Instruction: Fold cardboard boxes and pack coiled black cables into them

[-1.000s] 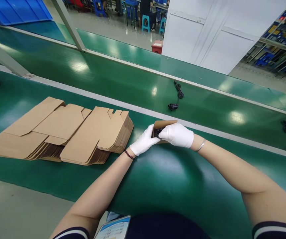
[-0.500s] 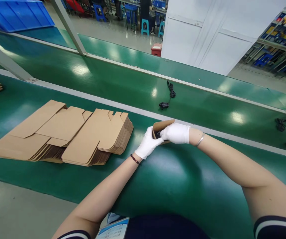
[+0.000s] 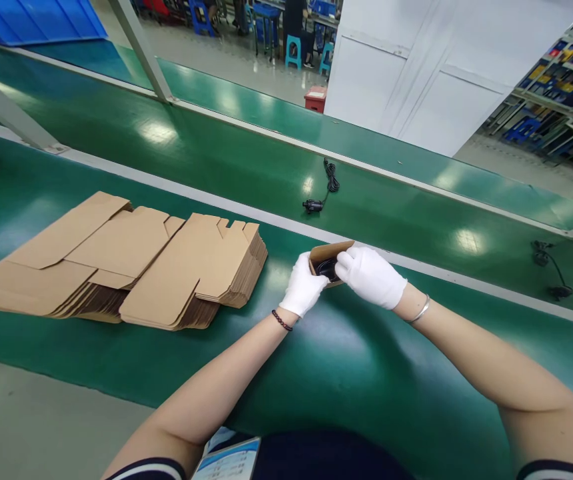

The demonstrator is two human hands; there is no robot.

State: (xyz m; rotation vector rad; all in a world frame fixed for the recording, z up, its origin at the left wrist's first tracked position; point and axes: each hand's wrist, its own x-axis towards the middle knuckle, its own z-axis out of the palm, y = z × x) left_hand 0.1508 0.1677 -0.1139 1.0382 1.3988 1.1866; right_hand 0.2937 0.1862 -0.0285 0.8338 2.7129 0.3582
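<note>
Kraft carton (image 3: 327, 254) sits over the near green conveyor belt (image 3: 346, 353), flat carton blanks (image 3: 191, 267) stacked at its 9 o'clock. White-gloved left hand (image 3: 304, 285) and right hand (image 3: 370, 277) hold it from either side, both grips clenched on it. Coiled black cable (image 3: 326, 269) lies inside the carton.

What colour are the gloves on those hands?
White on the left glove and right glove, clearest in the head view.
</note>
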